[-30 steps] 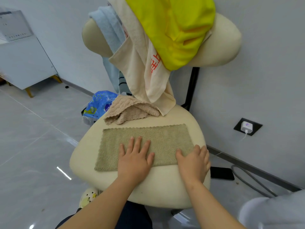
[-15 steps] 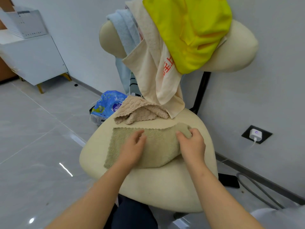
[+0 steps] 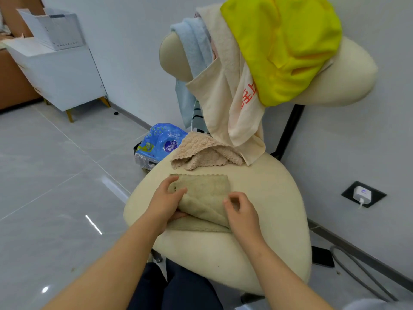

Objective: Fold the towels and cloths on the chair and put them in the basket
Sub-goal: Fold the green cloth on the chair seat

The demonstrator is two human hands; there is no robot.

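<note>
The towel (image 3: 201, 198) lies half-folded on the chair (image 3: 268, 198), its left edge pinched by the left hand (image 3: 165, 204); the right hand (image 3: 242, 214) curls at the fold, grip unclear; unpinned, the loose top layer could slide askew and bunch.

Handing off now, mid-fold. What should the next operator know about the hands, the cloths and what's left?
Left hand pinches the left edge of the green cloth; right hand sits curled at its right side, grip unclear.
Green cloth lies partly folded on the seat. Tan cloth is crumpled behind it; blue towel, cream towel and yellow cloth hang on the backrest.
Done: first folds on the green cloth only; basket not clearly in view.
Left: finish this fold, fold the other four, basket all five.
</note>
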